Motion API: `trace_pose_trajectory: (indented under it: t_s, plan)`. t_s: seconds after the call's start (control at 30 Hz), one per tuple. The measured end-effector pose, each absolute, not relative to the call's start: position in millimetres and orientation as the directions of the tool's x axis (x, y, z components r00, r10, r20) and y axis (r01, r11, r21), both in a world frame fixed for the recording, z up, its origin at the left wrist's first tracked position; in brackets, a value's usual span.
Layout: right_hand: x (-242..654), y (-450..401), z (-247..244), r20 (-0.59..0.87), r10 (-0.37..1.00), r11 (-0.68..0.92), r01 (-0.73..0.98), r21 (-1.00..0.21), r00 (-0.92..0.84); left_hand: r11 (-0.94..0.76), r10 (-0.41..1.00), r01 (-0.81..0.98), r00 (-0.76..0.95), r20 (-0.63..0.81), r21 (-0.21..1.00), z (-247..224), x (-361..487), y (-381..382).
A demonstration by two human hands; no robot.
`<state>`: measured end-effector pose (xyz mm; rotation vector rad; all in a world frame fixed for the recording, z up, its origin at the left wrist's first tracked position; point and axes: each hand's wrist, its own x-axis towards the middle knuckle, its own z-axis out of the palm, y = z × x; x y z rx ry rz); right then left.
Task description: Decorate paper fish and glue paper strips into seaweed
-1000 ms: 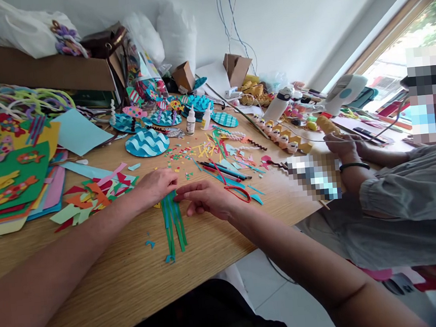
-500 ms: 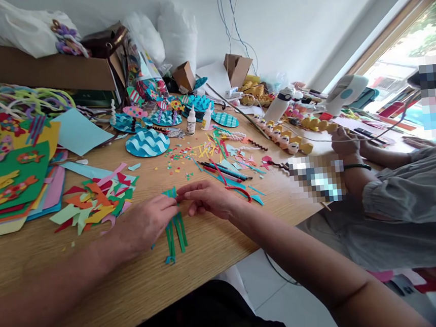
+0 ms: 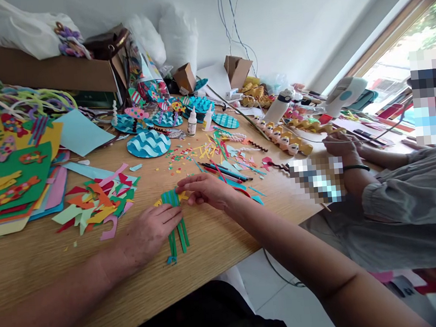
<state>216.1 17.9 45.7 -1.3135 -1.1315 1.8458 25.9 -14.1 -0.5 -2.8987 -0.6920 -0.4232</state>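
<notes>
A small yellow paper fish [image 3: 183, 195] lies under green and blue paper strips [image 3: 170, 198] that cross its body and hang down over the table. My left hand [image 3: 151, 233] holds the fish and strips down against the wood, fingers together and covering its lower part. From the right, my right hand [image 3: 207, 191] reaches in with fingers stretched out, its index fingertip touching the strips' edge near the tail. The right thumb is bent below, apart from the index finger. Loose green strip ends [image 3: 182, 238] stick out below my left hand.
Colourful paper scraps [image 3: 99, 202] lie left of my hands, beside stacked paper sheets [image 3: 48, 191]. Pens [image 3: 226, 170] and red-handled scissors [image 3: 241, 189] lie to the right. Two glue bottles [image 3: 191, 122] stand behind. A co-worker's hands [image 3: 340, 145] work at the right.
My left hand has slid slightly down, baring the striped strips and the yellow fish beneath. My right hand has shifted slightly up and left, fingertips still at the strips.
</notes>
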Motion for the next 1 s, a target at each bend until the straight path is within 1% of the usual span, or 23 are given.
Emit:
trace_pose_trajectory:
  t_s: [0.13, 0.27, 0.4, 0.53, 0.67, 0.7, 0.77, 0.8, 0.83, 0.9, 0.97, 1.0]
  plan:
    - [217, 15, 48, -0.403, 0.842, -0.430, 0.004, -0.903, -0.359, -0.885, 0.422, 0.462, 0.847, 0.323, -0.054, -2, 25, -15]
    - [217, 8, 48, -0.445, 0.810, -0.458, 0.062, -0.887, -0.382, -0.886, 0.423, 0.462, 0.839, 0.341, -0.037, -6, 24, -15]
    - [215, 13, 43, -0.445, 0.818, -0.456, 0.061, -0.888, -0.364, -0.882, 0.437, 0.472, 0.828, 0.351, -0.015, -9, 24, -15]
    - [217, 25, 42, -0.414, 0.852, -0.423, 0.044, -0.905, -0.320, -0.877, 0.428, 0.476, 0.839, 0.336, -0.070, -10, 23, -16]
    - [223, 28, 46, -0.301, 0.895, -0.312, 0.021, -0.950, -0.328, -0.872, 0.423, 0.480, 0.839, 0.341, -0.099, -11, 23, -16]
    - [223, 26, 47, -0.269, 0.907, -0.267, 0.053, -0.962, -0.324, -0.872, 0.423, 0.480, 0.838, 0.344, -0.098, -12, 22, -16]
    - [224, 20, 47, -0.207, 0.931, -0.152, 0.197, -0.968, -0.301, -0.870, 0.424, 0.483, 0.833, 0.355, -0.095, -12, 22, -16]
    - [223, 16, 46, -0.166, 0.942, -0.073, 0.305, -0.950, -0.292, -0.867, 0.428, 0.489, 0.828, 0.362, -0.094, -12, 22, -16]
    - [223, 12, 44, -0.110, 0.950, 0.024, 0.422, -0.906, -0.291, -0.864, 0.432, 0.495, 0.822, 0.370, -0.092, -13, 22, -16]
    - [222, 3, 39, 0.020, 0.939, 0.245, 0.625, -0.741, -0.344, -0.857, 0.441, 0.507, 0.814, 0.378, -0.091, -13, 22, -17]
    - [221, -4, 35, 0.108, 0.895, 0.417, 0.726, -0.546, -0.433, -0.854, 0.447, 0.512, 0.811, 0.377, -0.090, -13, 22, -17]
    - [221, -6, 33, 0.120, 0.876, 0.465, 0.749, -0.473, -0.468, -0.854, 0.445, 0.512, 0.811, 0.380, -0.090, -13, 22, -17]
